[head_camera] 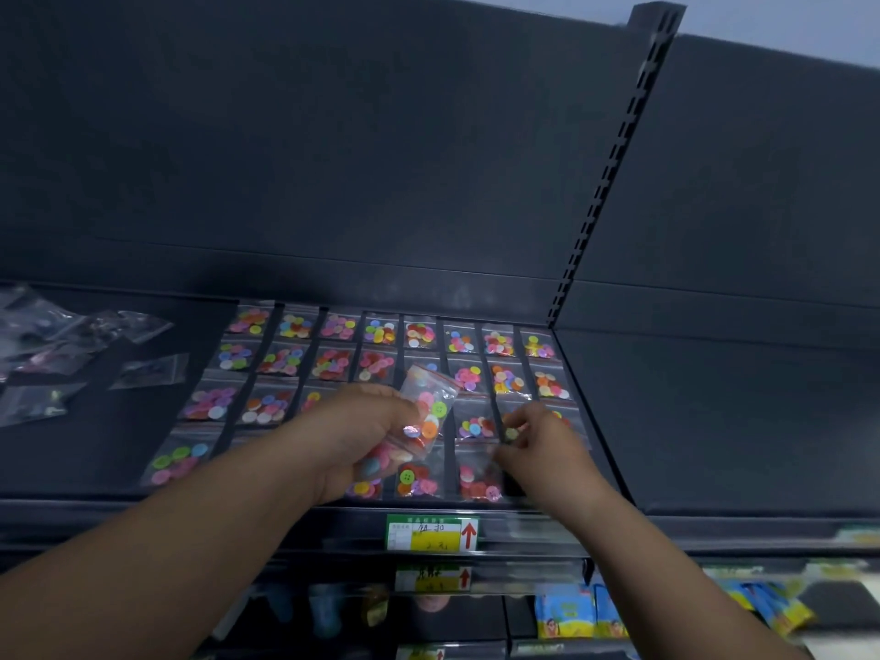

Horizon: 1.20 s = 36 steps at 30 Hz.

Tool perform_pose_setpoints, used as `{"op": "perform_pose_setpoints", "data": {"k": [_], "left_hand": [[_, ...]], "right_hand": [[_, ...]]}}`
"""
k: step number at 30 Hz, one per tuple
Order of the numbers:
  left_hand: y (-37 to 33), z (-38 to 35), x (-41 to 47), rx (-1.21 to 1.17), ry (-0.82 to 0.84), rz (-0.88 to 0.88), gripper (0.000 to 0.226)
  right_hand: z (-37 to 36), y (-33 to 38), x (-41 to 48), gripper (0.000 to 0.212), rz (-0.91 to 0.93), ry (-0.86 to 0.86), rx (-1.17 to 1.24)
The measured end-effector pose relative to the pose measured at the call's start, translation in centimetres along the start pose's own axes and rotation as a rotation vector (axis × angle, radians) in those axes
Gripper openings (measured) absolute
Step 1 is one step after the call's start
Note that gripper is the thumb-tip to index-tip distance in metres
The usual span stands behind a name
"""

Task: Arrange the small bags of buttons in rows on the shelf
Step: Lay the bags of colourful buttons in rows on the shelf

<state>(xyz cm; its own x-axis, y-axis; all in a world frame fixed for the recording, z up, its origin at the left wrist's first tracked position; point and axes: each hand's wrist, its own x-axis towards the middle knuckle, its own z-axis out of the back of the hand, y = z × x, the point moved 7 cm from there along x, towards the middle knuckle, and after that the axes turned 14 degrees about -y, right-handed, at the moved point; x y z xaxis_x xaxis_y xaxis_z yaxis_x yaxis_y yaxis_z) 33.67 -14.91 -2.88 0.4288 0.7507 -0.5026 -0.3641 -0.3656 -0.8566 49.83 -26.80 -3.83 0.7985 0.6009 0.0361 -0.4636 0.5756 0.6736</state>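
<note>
Button bags (381,366): small clear pouches packed with bright colours.

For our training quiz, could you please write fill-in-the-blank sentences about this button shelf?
The back row holds ____ bags.
The arrow on the price label is ____.
The loose pile lies to the rows' ____.
The left hand grips a bunch of bags; the right hand pinches a single bag at the rows' ____ end.
Missing words: eight, red, left, right.
</note>
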Motion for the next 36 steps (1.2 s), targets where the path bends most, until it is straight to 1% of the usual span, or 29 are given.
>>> {"op": "perform_pose_setpoints", "data": {"k": [2,3,6,8,12,14,18,20,22,26,29,33,34,36], "left_hand": [[0.0,-0.5,0.0,-0.03,0.016,0.008,0.011],[0.0,-0.8,-0.1,-0.036,0.03,0.002,0.008],[-0.4,-2.0,-0.7,-0.03,0.059,-0.031,0.007],[-0.6,-2.9,-1.0,-0.028,0.072,-0.048,0.009],[-0.7,-3.9,-1.4,0.003,0.082,-0.046,0.013],[-0.5,-3.7,-1.2,-0.001,0.074,-0.022,0.02],[-0.3,-3.1,-0.7,-0.021,0.021,-0.012,0.031],[-0.3,-3.1,-0.6,-0.02,0.008,-0.024,0.035],[-0.5,-3.3,-0.7,-0.03,0.007,-0.034,0.035],[-1.0,-3.6,-0.8,-0.021,-0.017,-0.078,0.033],[-1.3,-3.7,-0.8,-0.016,-0.042,-0.101,0.034],[-1.4,-3.8,-0.8,-0.032,-0.063,-0.119,0.034],[-1.5,-3.9,-0.8,-0.043,-0.064,-0.122,0.034],[-1.6,-4.2,-0.9,-0.052,-0.069,-0.135,0.033]], "right_hand": [[1.0,0.9,-0.1,0.016,0.01,-0.053,0.147],[1.0,1.3,-0.2,0.016,-0.015,-0.021,0.265],[0.1,2.7,-1.5,0.019,-0.143,0.215,0.571],[-0.2,3.4,-2.0,0.018,-0.156,0.28,0.654],[0.6,2.4,-1.2,0.03,-0.171,0.222,0.697],[1.7,1.1,-0.6,0.028,-0.185,0.19,0.644],[3.5,-2.4,0.5,0.026,-0.198,0.095,0.415],[3.3,-3.9,0.6,0.028,-0.201,0.108,0.298],[2.9,-4.6,0.6,0.024,-0.172,0.124,0.186],[2.3,-5.1,1.2,0.011,-0.145,0.091,0.06],[2.2,-5.0,1.4,0.015,-0.084,0.051,-0.089],[2.7,-4.8,0.7,0.022,-0.068,0.034,-0.205],[3.0,-4.6,0.5,0.023,-0.059,0.01,-0.228],[4.2,-3.2,0.4,0.02,0.018,-0.119,-0.23]]}}
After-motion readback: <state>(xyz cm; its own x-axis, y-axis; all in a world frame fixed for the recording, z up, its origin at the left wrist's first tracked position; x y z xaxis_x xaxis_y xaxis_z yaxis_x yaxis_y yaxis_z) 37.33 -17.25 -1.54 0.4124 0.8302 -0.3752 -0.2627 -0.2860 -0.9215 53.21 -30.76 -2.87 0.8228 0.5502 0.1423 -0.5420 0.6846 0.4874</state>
